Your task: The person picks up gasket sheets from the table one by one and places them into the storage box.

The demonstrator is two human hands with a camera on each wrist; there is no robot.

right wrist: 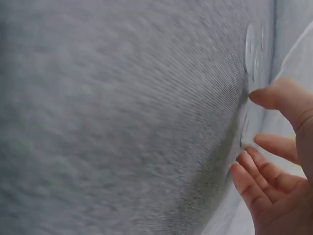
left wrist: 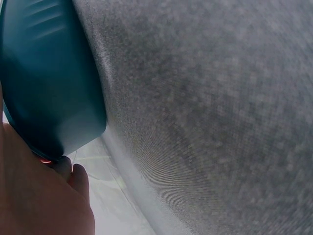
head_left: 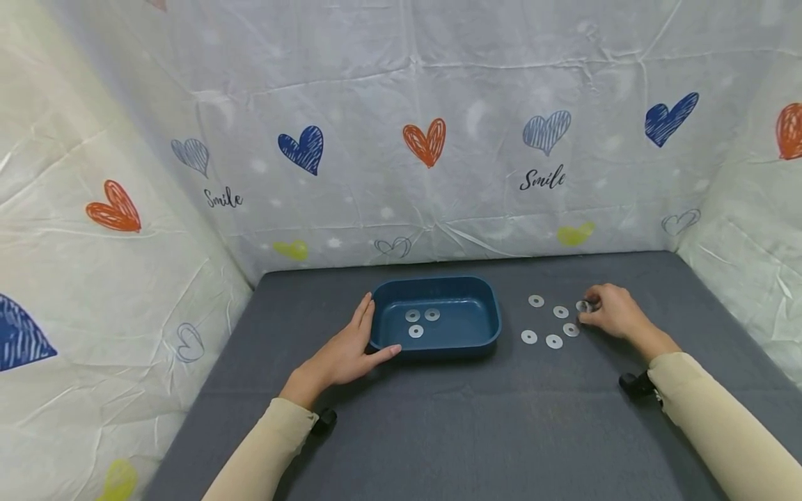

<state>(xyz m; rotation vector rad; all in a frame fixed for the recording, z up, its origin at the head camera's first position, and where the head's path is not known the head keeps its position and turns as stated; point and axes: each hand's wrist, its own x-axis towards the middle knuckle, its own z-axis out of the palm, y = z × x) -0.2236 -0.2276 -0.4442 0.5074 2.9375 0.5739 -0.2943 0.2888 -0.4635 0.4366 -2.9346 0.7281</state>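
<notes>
Three flat metal washers lie on the floor of a blue tray, toward its left side. My left hand rests against the tray's left end, fingers fairly straight along the wall and thumb at the front rim. The left wrist view shows the tray's outer wall beside that hand. On the cloth to the right lie several more washers. Over the rightmost washer is my right hand. In the right wrist view, its thumb and index finger stand apart at the cloth, with a washer close by.
A dark grey cloth covers the table. Behind it hangs a pale curtain printed with hearts, and similar sheets close off the left and right sides. A small black device sits at each wrist.
</notes>
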